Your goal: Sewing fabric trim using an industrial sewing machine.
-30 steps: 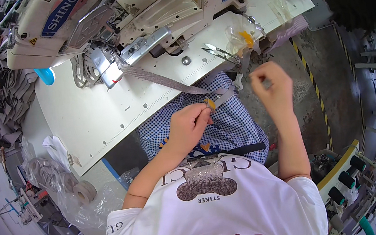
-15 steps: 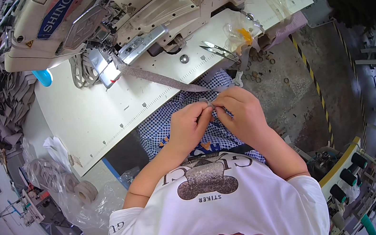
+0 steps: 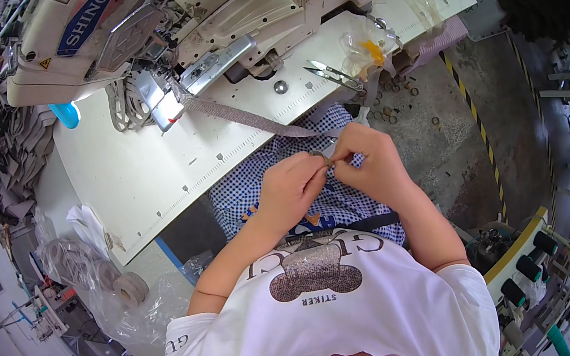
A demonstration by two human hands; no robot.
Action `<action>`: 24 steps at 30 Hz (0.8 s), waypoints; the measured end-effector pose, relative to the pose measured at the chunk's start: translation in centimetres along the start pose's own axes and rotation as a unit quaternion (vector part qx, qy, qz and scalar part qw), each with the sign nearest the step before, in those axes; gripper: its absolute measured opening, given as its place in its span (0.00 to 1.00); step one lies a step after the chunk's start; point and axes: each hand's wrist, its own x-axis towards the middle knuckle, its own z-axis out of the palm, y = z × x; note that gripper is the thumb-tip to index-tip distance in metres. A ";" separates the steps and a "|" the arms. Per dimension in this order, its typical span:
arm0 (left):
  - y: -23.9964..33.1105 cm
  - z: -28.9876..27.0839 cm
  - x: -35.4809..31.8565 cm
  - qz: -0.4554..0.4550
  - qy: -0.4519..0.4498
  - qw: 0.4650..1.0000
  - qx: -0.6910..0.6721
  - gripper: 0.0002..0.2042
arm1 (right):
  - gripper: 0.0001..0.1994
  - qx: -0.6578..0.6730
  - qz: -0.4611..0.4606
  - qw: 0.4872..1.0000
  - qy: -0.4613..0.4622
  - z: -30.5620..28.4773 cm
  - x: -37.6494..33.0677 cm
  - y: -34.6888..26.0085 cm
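Note:
Over my lap, my left hand point(image 3: 292, 188) and my right hand point(image 3: 372, 166) meet with fingertips pinched together. Between them is a small grey-brown piece point(image 3: 328, 161), mostly covered by the fingers; its kind is too small to make out. A grey woven strip point(image 3: 240, 116) runs from the sewing machine point(image 3: 235, 28) across the white table point(image 3: 128, 200) and over its front edge. Its lower end comes close to my right hand; whether it joins the held piece I cannot tell. Under both hands lies blue-and-white checked cloth point(image 3: 243, 187).
Metal scissors point(image 3: 335, 76) and a round metal disc point(image 3: 280, 87) lie on the table. Clear plastic with a yellow piece point(image 3: 374, 53) sits farther right. Rolls of grey tape point(image 3: 130, 289) in clear plastic are at the left. Small rings point(image 3: 435, 122) litter the floor.
My right hand has drawn slightly right and its fingers are bent more tightly. My left hand has shifted a little, and more of the small piece shows between the fingertips.

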 end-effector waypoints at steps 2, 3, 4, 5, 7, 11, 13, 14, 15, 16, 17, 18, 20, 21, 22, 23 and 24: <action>0.0 -0.1 -0.2 -0.019 -0.001 1.000 -0.012 0.04 | 0.05 0.065 0.042 0.997 -0.008 -0.7 0.1 0.5; 0.0 -0.2 -0.4 -0.039 -0.002 0.999 -0.023 0.04 | 0.05 0.049 0.063 0.996 0.027 -1.3 0.2 1.0; 0.0 -0.3 -0.5 -0.059 -0.003 0.998 -0.034 0.03 | 0.05 0.032 0.084 0.994 0.063 -1.8 0.4 1.3; 0.0 -0.3 -0.5 -0.059 -0.003 0.998 -0.034 0.03 | 0.05 0.016 0.105 0.989 0.098 -2.1 0.5 1.3; 0.0 -0.3 -0.4 -0.074 0.011 0.996 -0.037 0.03 | 0.05 0.024 0.085 0.993 0.081 -1.9 0.3 0.4; 0.3 -0.1 -0.3 -0.088 0.022 0.995 -0.036 0.03 | 0.05 0.003 0.005 0.999 0.045 -0.6 0.0 -1.3; 0.3 -0.1 -0.3 -0.091 0.025 0.995 -0.034 0.03 | 0.05 -0.066 -0.076 0.994 0.037 -0.1 0.0 -1.5; 0.3 -0.1 -0.3 -0.078 0.025 0.996 -0.028 0.03 | 0.05 -0.066 -0.076 0.994 0.037 0.1 -0.1 -1.5; 0.3 -0.1 -0.3 -0.066 0.025 0.997 -0.022 0.03 | 0.05 -0.078 -0.080 0.993 0.036 0.2 -0.2 -1.3; 0.3 -0.1 -0.3 -0.054 0.024 0.998 -0.016 0.03 | 0.05 -0.090 -0.084 0.992 0.036 0.3 -0.2 -1.2; 0.3 -0.2 -0.3 -0.054 0.024 0.998 -0.016 0.03 | 0.04 -0.102 -0.088 0.990 0.035 0.4 -0.3 -1.1; 0.2 -0.2 -0.3 -0.047 0.023 0.999 -0.015 0.03 | 0.04 -0.102 -0.088 0.990 0.035 0.4 -0.3 -1.1; 0.2 -0.2 -0.4 -0.033 0.022 0.999 -0.013 0.03 | 0.04 -0.073 -0.038 0.996 0.018 0.4 -0.2 -1.1; 0.1 -0.3 -0.4 -0.033 0.022 0.999 -0.013 0.03 | 0.04 -0.059 -0.013 0.998 0.009 0.4 -0.2 -1.1; 0.1 -0.3 -0.4 -0.033 0.015 0.999 -0.015 0.03 | 0.04 -0.059 -0.014 0.998 0.009 0.4 -0.2 -1.0; 0.1 -0.3 -0.4 -0.032 0.008 0.999 -0.017 0.03 | 0.03 -0.028 0.008 0.999 0.022 0.3 -0.2 -0.9; 0.1 -0.4 -0.4 -0.032 0.001 0.999 -0.020 0.03 | 0.03 0.004 0.029 0.999 0.035 0.2 -0.1 -0.8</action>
